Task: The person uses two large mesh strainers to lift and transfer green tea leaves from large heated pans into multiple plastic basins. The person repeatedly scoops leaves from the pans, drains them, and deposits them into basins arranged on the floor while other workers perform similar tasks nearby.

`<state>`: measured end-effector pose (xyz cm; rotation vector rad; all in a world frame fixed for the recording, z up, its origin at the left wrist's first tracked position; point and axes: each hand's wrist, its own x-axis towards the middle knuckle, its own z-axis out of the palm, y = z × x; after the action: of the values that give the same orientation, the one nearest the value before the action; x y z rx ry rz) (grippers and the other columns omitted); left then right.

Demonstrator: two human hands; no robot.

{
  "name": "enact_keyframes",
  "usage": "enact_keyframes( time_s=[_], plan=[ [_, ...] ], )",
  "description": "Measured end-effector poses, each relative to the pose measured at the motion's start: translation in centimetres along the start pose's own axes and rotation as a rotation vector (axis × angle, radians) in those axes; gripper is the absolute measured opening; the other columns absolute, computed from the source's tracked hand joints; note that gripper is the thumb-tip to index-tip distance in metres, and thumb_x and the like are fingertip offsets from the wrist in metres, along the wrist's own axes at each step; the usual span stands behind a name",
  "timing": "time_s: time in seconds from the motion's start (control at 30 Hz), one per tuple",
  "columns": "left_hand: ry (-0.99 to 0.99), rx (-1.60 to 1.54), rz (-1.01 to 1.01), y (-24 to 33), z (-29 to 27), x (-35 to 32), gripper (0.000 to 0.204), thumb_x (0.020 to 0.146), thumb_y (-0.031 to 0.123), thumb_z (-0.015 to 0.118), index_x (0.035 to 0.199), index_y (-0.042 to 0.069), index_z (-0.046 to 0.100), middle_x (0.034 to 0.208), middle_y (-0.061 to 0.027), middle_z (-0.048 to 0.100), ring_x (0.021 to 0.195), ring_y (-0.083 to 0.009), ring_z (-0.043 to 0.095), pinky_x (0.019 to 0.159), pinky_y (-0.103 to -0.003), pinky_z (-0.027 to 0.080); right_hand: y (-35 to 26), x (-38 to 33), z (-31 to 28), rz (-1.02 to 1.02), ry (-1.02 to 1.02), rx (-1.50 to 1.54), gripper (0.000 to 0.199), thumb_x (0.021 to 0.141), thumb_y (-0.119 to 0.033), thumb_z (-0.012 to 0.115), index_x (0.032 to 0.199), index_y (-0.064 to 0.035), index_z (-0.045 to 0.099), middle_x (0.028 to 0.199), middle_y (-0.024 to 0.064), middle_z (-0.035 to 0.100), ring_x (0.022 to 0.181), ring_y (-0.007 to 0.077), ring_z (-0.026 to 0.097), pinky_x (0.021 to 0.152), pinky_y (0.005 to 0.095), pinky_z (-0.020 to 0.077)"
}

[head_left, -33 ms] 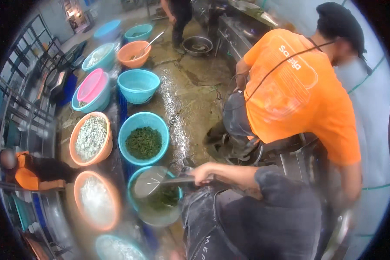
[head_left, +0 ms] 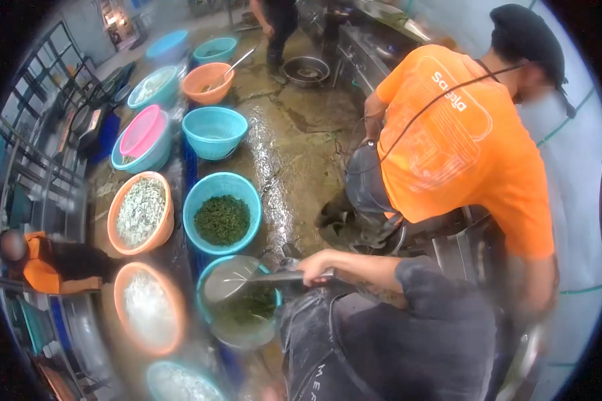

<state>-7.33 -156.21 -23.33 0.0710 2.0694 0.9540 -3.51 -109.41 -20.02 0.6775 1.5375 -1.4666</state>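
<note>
— Ladle (head_left: 237, 281) handle is gripped in the right hand (head_left: 316, 266), its round bowl tipped over the nearest blue basin (head_left: 211, 273) of wet greens. Anything different from a moment ago?

— Nothing moves: ladle and fist hold the same spot, so the scooping sits mid-stroke.

— The left hand?

— Out of sight. A blue basin of chopped herbs (head_left: 222, 219) lies just beyond; a person in an orange shirt (head_left: 461, 147) crouches to the right.

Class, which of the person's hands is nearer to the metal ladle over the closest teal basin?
Right. The right hand grips the ladle by its handle; the left hand is out of view.
</note>
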Motion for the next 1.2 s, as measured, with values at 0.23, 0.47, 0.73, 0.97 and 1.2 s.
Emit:
enact_keyframes(
  time_s=[0.23,0.47,0.73,0.97,1.2],
  plan=[
    [-0.125,-0.358,-0.483,1.1,3.7,2.8,0.01,0.079,0.009,0.055,0.084,0.001,0.057,0.069,-0.0122,0.057,0.053,-0.0242,0.055,0.052,-0.034,0.044,2.3,-0.9,1.7,-0.056,-0.135,0.512,0.013,0.077,-0.012,0.061,0.072,-0.0061,0.05,0.054,-0.0014,0.046,0.041,0.0091,0.044,0.035,0.0268,0.0365],
    [-0.174,-0.493,-0.507,5.9,-2.2,0.3,0.021,0.085,0.015,0.056,0.094,-0.004,0.054,0.069,-0.0088,0.056,0.052,-0.0163,0.054,0.046,-0.029,0.043,1.1,-4.2,-0.6,-0.145,-0.298,1.044,0.014,0.085,-0.011,0.055,0.079,-0.0149,0.043,0.054,-0.0071,0.036,0.042,0.0048,0.037,0.036,0.022,0.029],
    [0.014,-0.965,-0.473,20.7,-1.3,-1.8,0.031,0.082,0.002,0.052,0.113,0.005,0.046,0.064,0.0014,0.046,0.045,-0.0065,0.041,0.036,-0.021,0.034,-0.9,-7.2,-5.9,-0.199,-0.239,1.497,0.011,0.089,-0.007,0.048,0.1,-0.0088,0.05,0.057,-0.0046,0.038,0.041,0.0054,0.036,0.037,0.0223,0.032],
    [-0.316,-0.931,-0.383,17.8,1.8,4.8,0.031,0.08,0.0,0.053,0.109,0.007,0.044,0.063,0.0033,0.043,0.043,-0.0045,0.037,0.035,-0.02,0.031,2.1,-7.8,-7.0,-0.369,-0.164,1.576,0.009,0.089,-0.006,0.046,0.097,-0.0088,0.05,0.058,-0.0053,0.039,0.043,0.005,0.039,0.038,0.021,0.0339],
    [-0.316,-0.916,-0.416,21.5,5.3,10.5,0.026,0.082,0.002,0.055,0.106,0.007,0.045,0.064,0.0039,0.042,0.043,-0.004,0.037,0.036,-0.02,0.029,2.5,-6.5,-11.6,-0.408,-0.145,1.609,0.011,0.091,-0.007,0.042,0.098,-0.0049,0.05,0.057,-0.0054,0.039,0.041,0.0044,0.04,0.039,0.0215,0.0387]
  ],
)
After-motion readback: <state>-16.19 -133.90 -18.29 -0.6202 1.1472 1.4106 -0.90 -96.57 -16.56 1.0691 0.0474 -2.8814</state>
